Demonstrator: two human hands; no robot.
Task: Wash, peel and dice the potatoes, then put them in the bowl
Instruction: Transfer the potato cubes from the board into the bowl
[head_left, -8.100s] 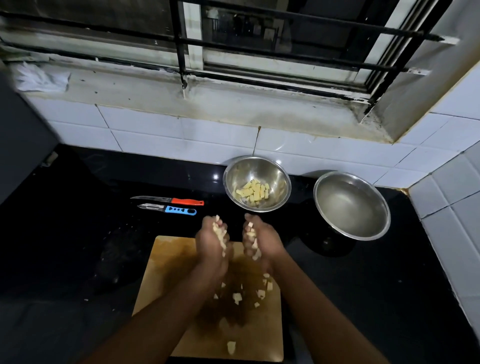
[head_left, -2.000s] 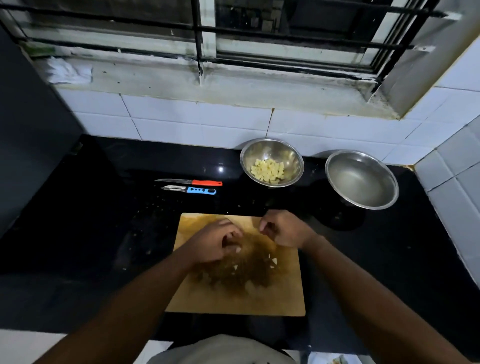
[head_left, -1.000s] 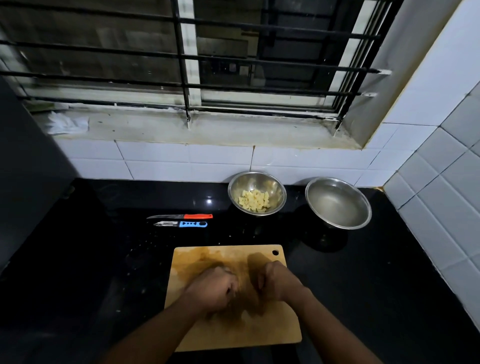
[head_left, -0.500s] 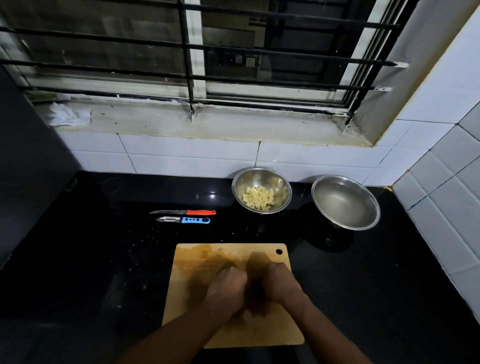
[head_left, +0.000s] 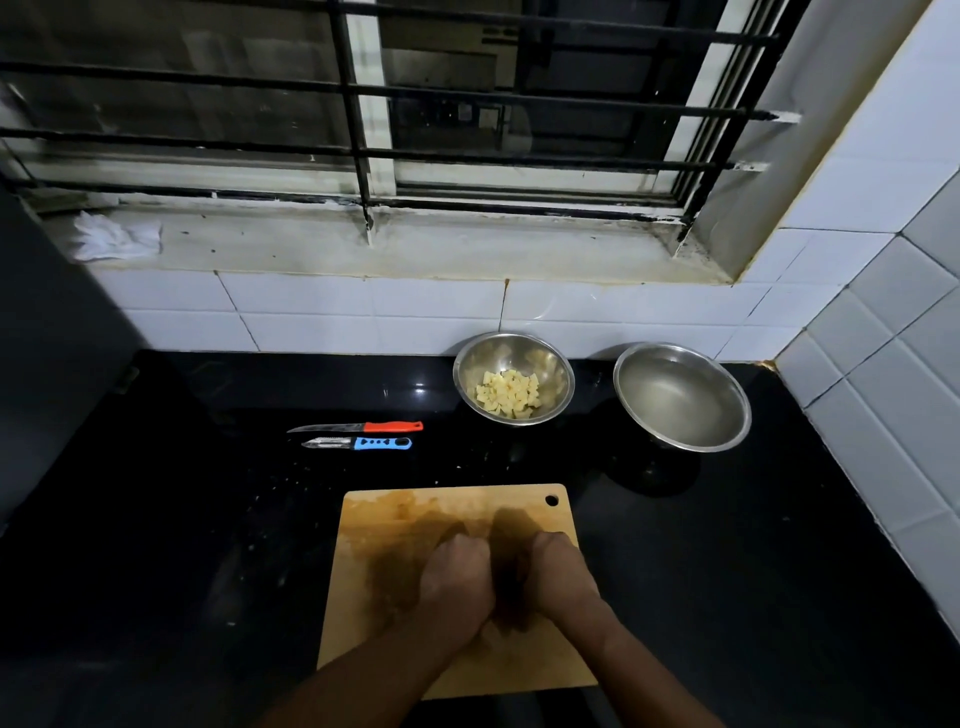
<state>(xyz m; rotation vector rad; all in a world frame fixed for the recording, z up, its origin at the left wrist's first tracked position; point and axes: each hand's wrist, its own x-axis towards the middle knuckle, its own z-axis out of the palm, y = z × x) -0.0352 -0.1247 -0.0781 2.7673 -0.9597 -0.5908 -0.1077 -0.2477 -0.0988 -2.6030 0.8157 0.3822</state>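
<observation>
Cupping both hands low over the wooden cutting board (head_left: 457, 597), the person has the left hand (head_left: 454, 587) and right hand (head_left: 558, 577) side by side with fingers curled under; whether they enclose any pieces cannot be told, since only the backs of the hands show. The diced potato (head_left: 506, 394) that is visible lies in a small heap at the bottom of the nearer steel bowl (head_left: 467, 371), well beyond the board on the black surface (head_left: 156, 545). Such cubes are judged light, firm and wet with starch, so they would slip from a pinch and are better scooped in a cupped palm. The board looks matte and stained dark with damp at its centre. The second steel bowl (head_left: 727, 395) is wider and shallower, its inside dull. A knife (head_left: 358, 427) with an orange handle and a blue-handled peeler (head_left: 358, 443) lie parallel, just apart.
</observation>
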